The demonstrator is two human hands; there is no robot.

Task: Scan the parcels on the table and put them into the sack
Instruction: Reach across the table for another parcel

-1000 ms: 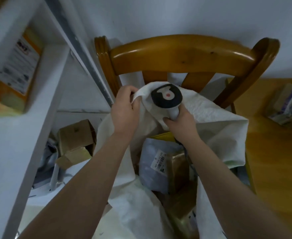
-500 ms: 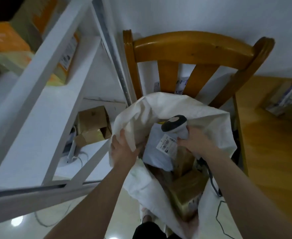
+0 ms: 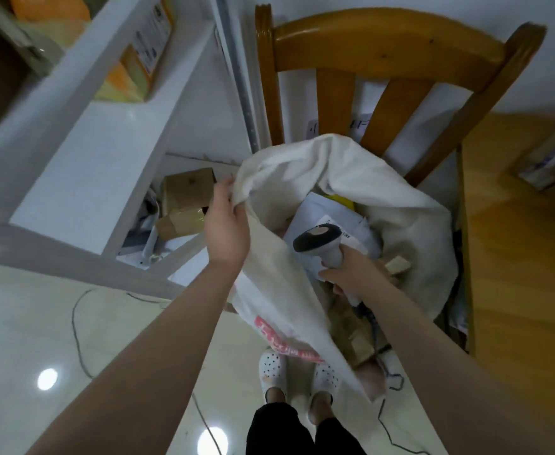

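The left hand (image 3: 226, 231) pinches the rim of the sack (image 3: 410, 218). The right hand (image 3: 354, 274) has its fingers curled round the scanner (image 3: 318, 239), over a white parcel (image 3: 318, 210) inside. A chair (image 3: 384, 44) stands just behind, and boxes (image 3: 185, 198) lie on the left.

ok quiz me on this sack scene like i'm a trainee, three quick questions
1. True or false: the left hand grips the rim of the sack.
2. Fill the gap: the right hand holds a ____.
3. The labelled parcel lies: A inside the sack, B in the left hand, C in the right hand.
Key: 1 true; 2 scanner; 3 A.
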